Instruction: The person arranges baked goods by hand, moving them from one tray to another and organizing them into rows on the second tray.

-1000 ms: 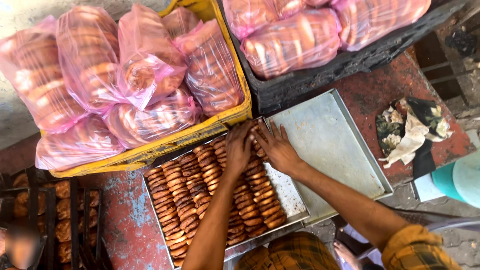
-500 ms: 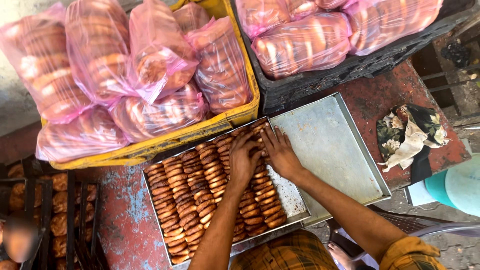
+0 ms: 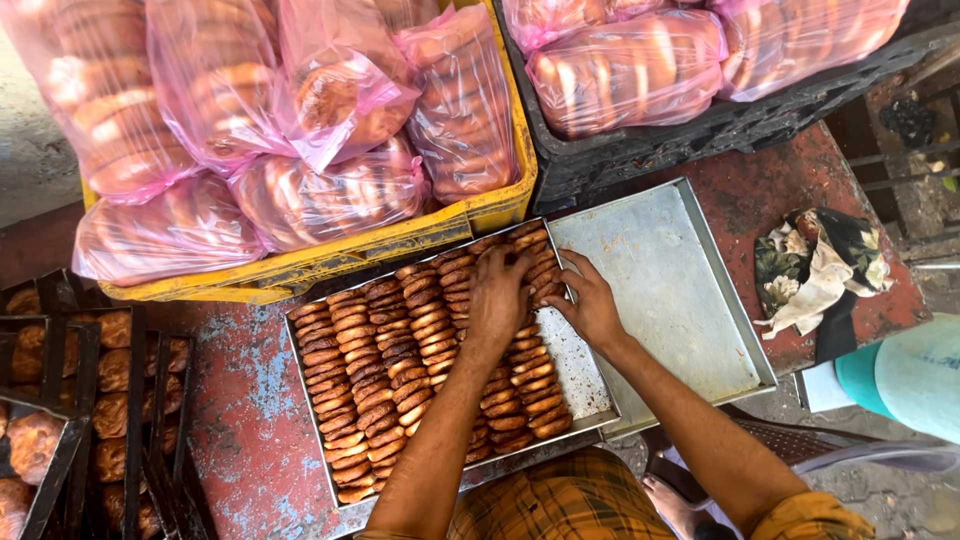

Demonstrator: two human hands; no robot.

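Left hand (image 3: pixel 498 295) stretched far over the metal tray (image 3: pixel 590 385), palm down, fingers curled narrow around a row of round brown biscuits (image 3: pixel 420 330) near its far edge. Right hand (image 3: pixel 590 305) just beside, to the right, wrist bent, fingertips pinching the same row's end. Forearms angled in from near. Empty tray (image 3: pixel 670 290) right; yellow crate (image 3: pixel 480 215) of pink bags beyond.

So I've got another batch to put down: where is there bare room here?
The empty metal tray, between the right hand and the patterned cloth, is bare. A worn strip of table lies left of the biscuit tray. That tray and the yellow crate are crowded.
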